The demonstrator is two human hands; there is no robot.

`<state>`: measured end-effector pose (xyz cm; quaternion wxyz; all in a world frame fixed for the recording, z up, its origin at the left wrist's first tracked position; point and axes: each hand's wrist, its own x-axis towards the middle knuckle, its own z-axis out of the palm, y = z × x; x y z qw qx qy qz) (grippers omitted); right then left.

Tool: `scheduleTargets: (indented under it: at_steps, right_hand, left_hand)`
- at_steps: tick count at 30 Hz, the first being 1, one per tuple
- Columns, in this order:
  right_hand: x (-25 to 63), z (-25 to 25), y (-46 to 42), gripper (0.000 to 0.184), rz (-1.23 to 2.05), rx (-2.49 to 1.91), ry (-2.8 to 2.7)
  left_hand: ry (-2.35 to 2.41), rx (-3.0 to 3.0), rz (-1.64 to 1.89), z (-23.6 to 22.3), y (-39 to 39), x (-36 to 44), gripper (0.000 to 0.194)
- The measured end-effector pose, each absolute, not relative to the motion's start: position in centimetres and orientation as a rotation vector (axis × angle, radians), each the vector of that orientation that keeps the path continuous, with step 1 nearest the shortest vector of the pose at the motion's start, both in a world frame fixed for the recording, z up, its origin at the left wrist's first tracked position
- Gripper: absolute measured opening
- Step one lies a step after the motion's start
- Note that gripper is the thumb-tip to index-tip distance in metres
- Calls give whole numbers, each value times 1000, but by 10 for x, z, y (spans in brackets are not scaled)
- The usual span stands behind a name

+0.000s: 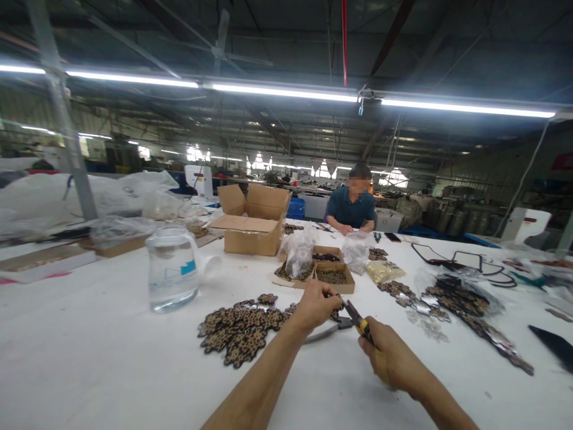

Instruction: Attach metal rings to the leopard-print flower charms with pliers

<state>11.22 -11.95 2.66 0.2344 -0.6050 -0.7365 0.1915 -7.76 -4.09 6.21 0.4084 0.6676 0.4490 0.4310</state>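
- Sole view, from the wearer's head, faces forward across the worktop (111, 364).
- Left hand (316, 307) and right hand (388, 356) show close, toward six and five o'clock.
- Ceiling lights (286, 92) hang farther off, at twelve.

White worktop (111, 370) fills foreground. On it, left: clear water jug (172, 280). Middle: open cardboard box (250, 240), divided carton (344, 288) of small parts in front of it, bag of yellowish bits (385, 272) right of carton. Near side: leopard-print patches (237, 334) in an overlapping pile, grey-handled tool (320, 336) beside. Right: more leopard-print pieces (492, 335), dark flat item (553, 345) near edge of view.
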Motion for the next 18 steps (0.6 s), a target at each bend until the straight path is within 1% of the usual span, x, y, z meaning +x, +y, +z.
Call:
scheduleTargets:
  at_steps: [7,18]
  right_hand:
    - [115,30,-119,6,496,-1607,-2045]
    - [117,21,-114,6,474,-1648,-2066]
  left_hand:
    - [962,1516,1134,59,-38,-78,13]
    - [955,1490,1132,55,-37,-75,13]
